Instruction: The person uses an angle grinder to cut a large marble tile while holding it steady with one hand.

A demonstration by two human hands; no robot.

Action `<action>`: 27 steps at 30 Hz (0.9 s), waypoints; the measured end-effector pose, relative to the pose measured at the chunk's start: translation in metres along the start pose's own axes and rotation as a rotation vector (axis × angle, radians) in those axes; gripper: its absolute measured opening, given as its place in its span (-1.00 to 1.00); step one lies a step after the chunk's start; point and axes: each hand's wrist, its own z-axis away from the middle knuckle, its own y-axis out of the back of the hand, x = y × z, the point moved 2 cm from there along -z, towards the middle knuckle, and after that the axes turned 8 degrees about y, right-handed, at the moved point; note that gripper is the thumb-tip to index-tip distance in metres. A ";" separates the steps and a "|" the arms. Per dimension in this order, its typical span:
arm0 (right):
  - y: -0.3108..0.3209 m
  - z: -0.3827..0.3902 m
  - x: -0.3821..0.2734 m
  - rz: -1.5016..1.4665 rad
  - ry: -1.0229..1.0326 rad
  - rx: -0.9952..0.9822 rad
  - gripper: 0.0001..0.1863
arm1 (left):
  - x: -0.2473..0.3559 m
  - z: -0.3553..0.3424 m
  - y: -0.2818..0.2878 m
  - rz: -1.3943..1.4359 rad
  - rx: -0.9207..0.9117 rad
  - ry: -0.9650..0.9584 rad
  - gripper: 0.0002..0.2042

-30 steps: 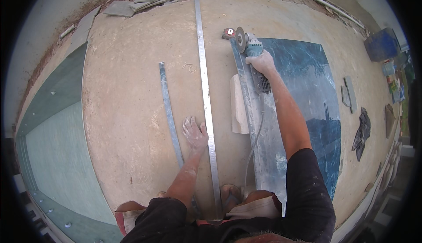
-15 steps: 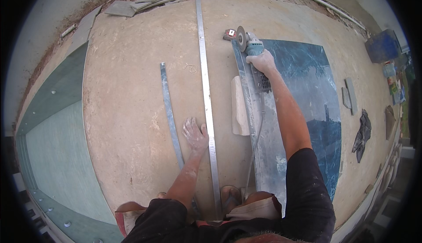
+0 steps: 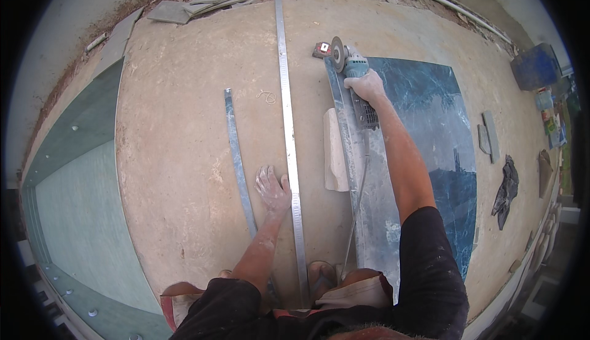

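My right hand (image 3: 367, 86) is wrapped round a teal angle grinder (image 3: 356, 68), whose disc sits at the far left corner of a blue marbled tile slab (image 3: 424, 125). White dust coats the slab's left side, and the grinder's cord (image 3: 362, 195) trails back over it toward me. My left hand (image 3: 272, 190), dusty and with fingers spread, is over the floor between a narrow blue tile strip (image 3: 234, 137) and a long metal straightedge (image 3: 287, 125). It holds nothing. A red and black tape measure (image 3: 321, 49) lies just beyond the slab's corner.
A pale block (image 3: 334, 149) lies along the slab's left edge. To the left is a green tiled pool (image 3: 86, 198). Broken tiles (image 3: 190, 8) are piled far off. A black rag (image 3: 506, 192), dark tile offcuts (image 3: 489, 136) and a blue container (image 3: 536, 67) are at the right.
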 end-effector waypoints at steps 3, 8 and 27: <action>0.000 -0.006 0.002 -0.007 0.010 -0.016 -0.28 | 0.000 0.000 0.001 0.000 0.001 -0.012 -0.47; -0.004 -0.010 0.004 0.004 0.003 0.024 -0.31 | 0.002 -0.001 0.002 0.041 -0.003 0.002 -0.49; -0.002 -0.021 -0.004 0.014 -0.003 -0.008 -0.28 | 0.000 -0.001 0.000 0.003 0.024 -0.018 -0.47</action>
